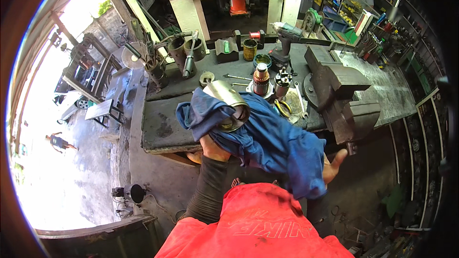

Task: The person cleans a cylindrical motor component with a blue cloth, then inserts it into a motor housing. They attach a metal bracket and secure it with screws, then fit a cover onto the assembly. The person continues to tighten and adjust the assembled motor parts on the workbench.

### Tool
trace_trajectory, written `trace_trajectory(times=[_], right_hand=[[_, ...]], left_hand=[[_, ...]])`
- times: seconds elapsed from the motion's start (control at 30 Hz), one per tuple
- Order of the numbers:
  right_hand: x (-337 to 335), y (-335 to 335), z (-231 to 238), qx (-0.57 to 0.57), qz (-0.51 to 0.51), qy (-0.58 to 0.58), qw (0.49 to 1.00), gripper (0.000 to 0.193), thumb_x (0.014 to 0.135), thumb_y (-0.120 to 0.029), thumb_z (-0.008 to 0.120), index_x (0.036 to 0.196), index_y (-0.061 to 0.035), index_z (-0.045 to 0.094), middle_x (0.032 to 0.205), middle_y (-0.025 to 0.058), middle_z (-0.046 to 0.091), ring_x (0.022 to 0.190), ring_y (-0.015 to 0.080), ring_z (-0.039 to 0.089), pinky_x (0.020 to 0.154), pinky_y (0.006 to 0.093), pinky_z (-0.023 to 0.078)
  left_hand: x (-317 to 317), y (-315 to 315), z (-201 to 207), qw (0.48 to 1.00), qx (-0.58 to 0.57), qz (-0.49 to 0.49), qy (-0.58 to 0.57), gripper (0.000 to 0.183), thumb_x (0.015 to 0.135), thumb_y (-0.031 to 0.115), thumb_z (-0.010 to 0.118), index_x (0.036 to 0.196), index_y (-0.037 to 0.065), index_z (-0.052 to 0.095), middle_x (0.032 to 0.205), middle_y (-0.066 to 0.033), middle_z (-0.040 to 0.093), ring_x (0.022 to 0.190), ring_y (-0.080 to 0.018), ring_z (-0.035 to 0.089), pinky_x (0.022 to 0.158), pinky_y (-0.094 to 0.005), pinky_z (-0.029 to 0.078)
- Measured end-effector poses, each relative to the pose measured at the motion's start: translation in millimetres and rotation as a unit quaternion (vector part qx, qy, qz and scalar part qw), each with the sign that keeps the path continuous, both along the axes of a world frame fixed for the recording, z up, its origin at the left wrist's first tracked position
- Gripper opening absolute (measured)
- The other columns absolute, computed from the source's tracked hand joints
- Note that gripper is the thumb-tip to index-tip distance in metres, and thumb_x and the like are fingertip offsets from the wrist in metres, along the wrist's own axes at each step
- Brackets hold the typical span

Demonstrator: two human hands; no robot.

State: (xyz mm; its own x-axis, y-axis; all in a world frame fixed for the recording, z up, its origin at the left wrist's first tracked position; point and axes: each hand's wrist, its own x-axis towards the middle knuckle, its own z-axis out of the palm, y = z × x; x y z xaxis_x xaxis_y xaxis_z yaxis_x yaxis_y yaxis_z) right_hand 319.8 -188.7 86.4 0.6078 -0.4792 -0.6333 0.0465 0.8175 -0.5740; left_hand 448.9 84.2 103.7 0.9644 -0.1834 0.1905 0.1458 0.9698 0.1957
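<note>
At centre, hollow silver metal cylinder (225,92) partly wrapped in blue fabric cloth (272,136); left hand (213,148), seven o'clock, raised beneath, holding both; right hand (331,168), four o'clock, cloth-draped, thumb splayed, can't tell grip.

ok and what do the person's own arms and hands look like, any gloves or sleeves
The left forearm wears a dark, close-fitting sleeve, bunched into folds and ending at the wrist. No glove shows on the visible parts of the left hand or right hand. The right forearm is hidden, so its sleeve can't be told.
</note>
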Motion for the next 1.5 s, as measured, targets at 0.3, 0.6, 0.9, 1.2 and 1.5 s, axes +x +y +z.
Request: trace_trajectory(times=[0.3,0.6,0.9,1.2,1.5], right_hand=[[-39,7,-14,0.101,0.224,-0.355,0.902,0.057,0.094,-0.043,0.07,0.135,-0.0056,0.057,0.117,0.0148,0.065,0.088,0.0266,0.063,0.075,0.0458,0.053],[30,85,34,-0.797,0.312,-0.282,0.433,0.054,0.079,-0.024,0.076,0.127,-0.0035,0.065,0.136,0.0255,0.06,0.132,0.0445,0.054,0.115,0.0514,0.04],[21,87,49,-0.256,0.478,-0.272,0.795,0.029,0.09,-0.005,0.069,0.119,-0.0017,0.068,0.1,0.0067,0.072,0.079,0.0147,0.064,0.065,0.0328,0.055],[64,25,-25,0.197,0.451,-0.326,0.807,0.028,0.088,-0.028,0.069,0.109,-0.0102,0.064,0.091,0.0091,0.065,0.071,0.0235,0.056,0.082,0.0422,0.048],[42,60,6,0.103,0.556,-0.351,0.746,0.031,0.093,-0.031,0.067,0.1,-0.0011,0.063,0.069,0.0036,0.052,0.052,0.0164,0.044,0.054,0.0329,0.037]], left_hand=[[-5,-3,-34,0.998,-0.034,-0.037,-0.048,0.057,0.108,0.05,0.047,0.152,0.014,0.048,0.151,-0.0099,0.054,0.139,-0.029,0.052,0.122,-0.0493,0.038],[0,-31,3,0.893,0.419,0.144,-0.074,0.043,0.089,0.016,0.079,0.123,0.002,0.057,0.118,-0.0103,0.066,0.107,-0.0221,0.064,0.096,-0.0383,0.053],[6,-34,-40,0.634,0.661,0.338,-0.215,0.041,0.095,0.024,0.067,0.132,0.007,0.061,0.126,-0.014,0.061,0.118,-0.0294,0.057,0.103,-0.0396,0.047],[-17,-25,59,0.542,0.547,0.566,-0.295,0.06,0.092,0.017,0.067,0.147,0.0,0.05,0.144,-0.0126,0.059,0.127,-0.0201,0.059,0.109,-0.0337,0.045],[-45,26,5,0.864,0.403,0.166,-0.254,0.065,0.094,0.018,0.076,0.151,0.002,0.051,0.166,-0.0108,0.038,0.151,-0.0167,0.036,0.125,-0.0347,0.028]])
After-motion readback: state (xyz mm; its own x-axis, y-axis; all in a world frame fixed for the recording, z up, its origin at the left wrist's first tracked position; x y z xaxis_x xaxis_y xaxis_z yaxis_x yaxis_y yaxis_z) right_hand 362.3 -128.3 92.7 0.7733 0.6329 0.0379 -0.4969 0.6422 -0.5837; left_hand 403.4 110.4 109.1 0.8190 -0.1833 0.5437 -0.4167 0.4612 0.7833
